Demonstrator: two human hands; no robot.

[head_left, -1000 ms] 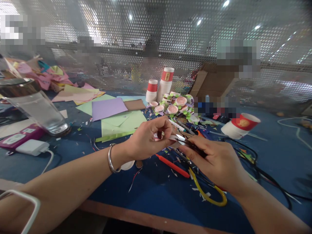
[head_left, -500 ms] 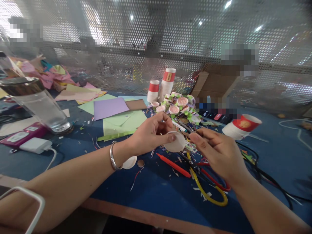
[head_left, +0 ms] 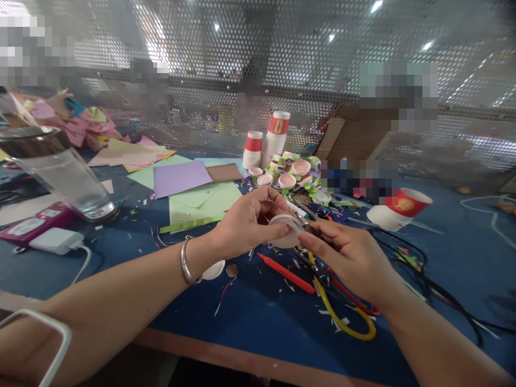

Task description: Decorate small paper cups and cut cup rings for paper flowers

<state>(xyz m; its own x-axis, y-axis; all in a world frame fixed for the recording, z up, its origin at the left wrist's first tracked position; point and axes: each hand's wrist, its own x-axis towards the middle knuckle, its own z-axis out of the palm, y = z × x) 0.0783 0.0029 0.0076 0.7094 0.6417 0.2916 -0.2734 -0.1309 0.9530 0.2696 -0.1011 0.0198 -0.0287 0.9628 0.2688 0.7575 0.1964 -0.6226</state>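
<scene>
My left hand [head_left: 248,223] is closed, pinching a small round white paper disc [head_left: 281,237] between thumb and fingers above the blue table [head_left: 258,317]. My right hand [head_left: 350,258] is closed round a dark-handled cutting tool, probably small scissors [head_left: 310,228], whose metal tip touches the disc's right edge. A silver bangle [head_left: 186,262] sits on my left wrist. Under my right hand lie yellow-handled scissors [head_left: 346,325] and a red loop handle [head_left: 357,305].
A red pen [head_left: 287,274] and a white disc [head_left: 213,270] lie near my left wrist among paper scraps. Behind are decorated discs [head_left: 294,174], stacked paper cups [head_left: 274,137], a tipped red cup [head_left: 399,207], coloured sheets [head_left: 179,178], a glass [head_left: 68,180], a charger [head_left: 56,241], black cables [head_left: 435,282].
The disc, first held edge-on at the blades, was turned to show its face as my right hand drew back. Now my right hand has returned with the tool's tip at the disc.
</scene>
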